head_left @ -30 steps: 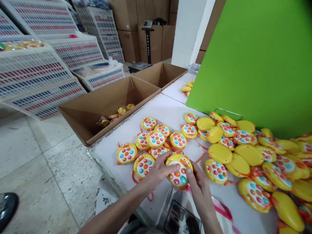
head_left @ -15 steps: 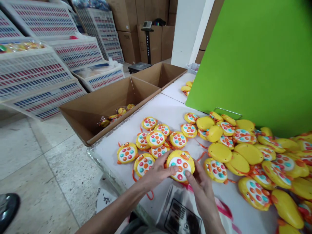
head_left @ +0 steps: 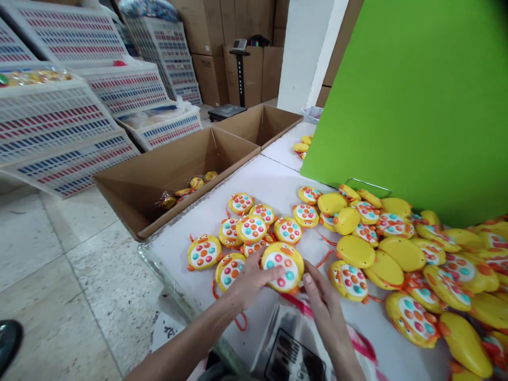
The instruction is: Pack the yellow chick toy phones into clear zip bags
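Note:
My left hand (head_left: pixel 250 280) grips a yellow duck-shaped toy (head_left: pixel 282 266), its thumb across the white face with pink, orange and teal buttons. Beside the toy's right edge, my right hand (head_left: pixel 327 301) has its fingers apart and holds nothing; whether a fingertip brushes the rim is hard to see. Below the hands lies a clear plastic bag (head_left: pixel 296 344) with a black printed label and a pink edge. A cluster of similar duck toys (head_left: pixel 252 227), button side up with orange cords, sits just beyond my left hand.
A large heap of duck toys (head_left: pixel 400 253) covers the table's right side, before a green board (head_left: pixel 405 95). Left of the table stands an open cardboard box (head_left: pixel 159 169) with several bagged toys inside. Stacked white crates (head_left: pixel 59 116) and a platform scale (head_left: pixel 228 111) stand farther back.
My right thumb has come off the duck toy, and the right hand has drawn away to its side. The toy has shifted slightly left in my left hand.

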### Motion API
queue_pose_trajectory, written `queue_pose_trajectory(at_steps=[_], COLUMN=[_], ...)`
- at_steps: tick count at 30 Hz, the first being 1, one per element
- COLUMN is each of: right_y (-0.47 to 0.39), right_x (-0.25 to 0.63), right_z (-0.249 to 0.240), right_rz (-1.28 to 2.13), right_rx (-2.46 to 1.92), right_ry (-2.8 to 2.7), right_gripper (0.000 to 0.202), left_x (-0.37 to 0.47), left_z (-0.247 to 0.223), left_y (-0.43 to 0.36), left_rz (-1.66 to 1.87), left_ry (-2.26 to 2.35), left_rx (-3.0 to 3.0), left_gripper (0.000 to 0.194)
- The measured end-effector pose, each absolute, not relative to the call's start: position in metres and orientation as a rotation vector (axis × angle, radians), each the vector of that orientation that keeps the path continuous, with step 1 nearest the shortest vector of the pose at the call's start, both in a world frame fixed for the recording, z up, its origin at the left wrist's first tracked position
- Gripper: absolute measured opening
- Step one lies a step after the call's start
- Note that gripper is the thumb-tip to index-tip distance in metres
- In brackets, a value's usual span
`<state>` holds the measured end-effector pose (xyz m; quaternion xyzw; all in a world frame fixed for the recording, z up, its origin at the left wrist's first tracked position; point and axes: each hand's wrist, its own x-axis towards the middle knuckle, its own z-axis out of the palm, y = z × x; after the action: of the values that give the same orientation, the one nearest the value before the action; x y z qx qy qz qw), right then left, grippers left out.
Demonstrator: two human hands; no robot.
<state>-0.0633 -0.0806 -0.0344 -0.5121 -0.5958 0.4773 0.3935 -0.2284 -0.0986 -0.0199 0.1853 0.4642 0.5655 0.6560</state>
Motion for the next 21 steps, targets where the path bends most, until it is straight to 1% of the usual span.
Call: queue_pose_trajectory(at_steps=[3, 6, 10, 14, 18, 21], right_y=[-0.041, 0.008, 0.058, 0.086, 0.086, 0.065], right_x=[-0.054, -0.051, -0.065, -0.080, -0.078, -0.066], right_z=[-0.046, -0.062, -0.074, -0.075, -0.069, -0.054], right_rz=[0.848, 0.645, 0.442, 0.291, 0.181, 0.109], right_rx=[-1.428, -1.476, -1.518, -1.573, -1.569, -1.516], right_ry=[-1.815, -1.916, -2.021, -2.140, -2.257, -2.300], right_gripper=[0.044, 0.042, 0.029, 0.022, 0.017, 0.018], left_x=[-0.245, -0.261, -0.265, -0.253, -0.241, -0.235], left_z=[-0.022, -0.020, -0.020, -0.023, -0.022, -0.020], left_y=[-0.083, -0.070, -0.069, -0.078, -0.084, -0.083], left_rz=[1.479, 1.535, 1.482, 1.315, 1.223, 1.225], left_ry=[1.026, 0.942, 0.831, 0.854, 0.846, 0.860], left_rx=[0.216, 0.126, 0.013, 0.005, 0.092, 0.155], left_gripper=[0.030, 0.017, 0.019, 0.021, 0.023, 0.022])
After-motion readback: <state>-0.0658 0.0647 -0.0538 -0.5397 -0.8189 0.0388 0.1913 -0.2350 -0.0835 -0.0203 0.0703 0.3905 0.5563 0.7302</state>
